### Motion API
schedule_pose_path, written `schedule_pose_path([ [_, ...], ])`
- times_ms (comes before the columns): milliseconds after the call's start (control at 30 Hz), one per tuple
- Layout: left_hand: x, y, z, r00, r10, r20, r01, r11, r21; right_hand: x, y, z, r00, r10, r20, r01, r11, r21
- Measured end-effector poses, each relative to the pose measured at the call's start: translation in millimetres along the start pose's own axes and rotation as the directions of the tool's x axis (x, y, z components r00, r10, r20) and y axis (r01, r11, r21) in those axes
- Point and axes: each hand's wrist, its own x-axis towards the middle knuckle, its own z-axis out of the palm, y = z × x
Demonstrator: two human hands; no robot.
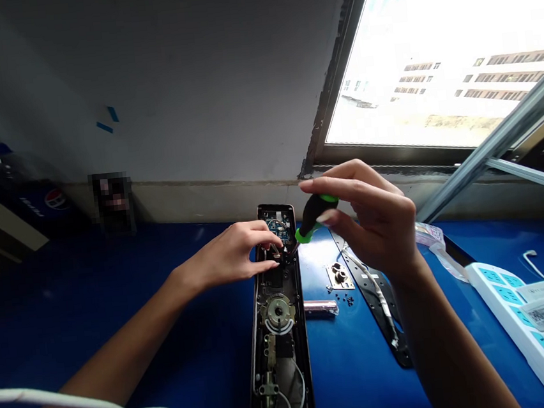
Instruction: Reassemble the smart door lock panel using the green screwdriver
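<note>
A long, narrow electronic door lock housing (284, 369) lies open on the blue table, its inside facing up. It shows a blue circuit board (281, 229) at the far end, a round metal mechanism (278, 312) and thin white wires. My left hand (231, 253) reaches in from the left, thumb and fingers closed around a small black part near the board; the fingertips partly hide it. In my right hand (374, 220) is a screwdriver (312, 216) with a black and green handle, tilted, its shaft pointing down into the housing beside my left fingertips. The tip's exact contact is unclear.
Right of the housing lie a small metal plate (340, 277), several screws (347, 300), a pink cylinder (321, 309) and a black panel (394, 330) with a cable. A white power strip (496, 310) stands farther right. A white cable (99, 406) crosses the lower left; a bottle (36, 201) stands behind.
</note>
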Motion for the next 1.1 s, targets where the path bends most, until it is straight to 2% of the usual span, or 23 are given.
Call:
schedule_pose_path([
  [100,0.2,-0.1,-0.1,1.0,0.007,-0.005,-0.007,1.0,0.006,-0.6,-2.5,1.0,0.993,0.077,0.09,-0.087,0.99,0.115],
  [167,0.2,-0.6,-0.1,1.0,0.008,-0.009,-0.008,1.0,0.012,-1.2,-2.7,2.0,0.99,0.11,0.088,-0.124,0.976,0.178],
  [300,0.0,-1.3,0.5,1.0,-0.001,0.001,0.001,1.0,-0.002,-0.9,1.1,1.2,0.999,0.028,-0.014,-0.028,0.998,0.061],
  [400,-0.6,-1.6,1.2,1.0,-0.027,-0.001,0.027,1.0,0.013,-0.2,1.1,0.2,1.0,0.008,-0.001,-0.008,1.0,0.004],
  [500,-2.0,-2.3,1.7,0.997,-0.055,-0.046,0.059,0.995,0.083,-0.5,-0.8,1.9,0.993,0.091,0.07,-0.099,0.986,0.131],
  [567,-3.0,-3.1,1.8,0.996,-0.064,-0.053,0.07,0.991,0.111,-1.0,0.1,3.3,0.991,0.116,0.071,-0.128,0.97,0.204],
  [633,-3.6,-3.7,1.8,0.996,-0.08,-0.042,0.085,0.99,0.116,-1.3,3.0,3.5,0.996,0.082,0.018,-0.084,0.979,0.184],
  [733,-3.5,-3.6,2.1,0.993,-0.111,-0.038,0.115,0.985,0.127,-1.3,6.1,2.0,1.0,0.0,-0.027,0.001,0.998,0.065],
  [800,-3.4,-2.9,2.5,0.991,-0.131,-0.037,0.135,0.982,0.136,-1.3,4.9,1.5,1.0,0.003,0.001,-0.004,0.999,0.049],
  [933,-4.3,-1.1,3.6,0.982,-0.19,-0.021,0.191,0.975,0.115,-2.0,0.2,3.9,0.992,0.074,0.102,-0.093,0.975,0.203],
  [1000,-4.9,-0.3,4.3,0.977,-0.214,-0.004,0.214,0.972,0.097,-2.0,0.4,5.3,0.996,0.053,0.065,-0.066,0.975,0.212],
  [1100,-4.8,0.2,5.6,0.973,-0.231,0.008,0.229,0.969,0.09,-1.1,2.2,5.2,1.0,0.003,-0.013,-0.002,0.996,0.092],
])
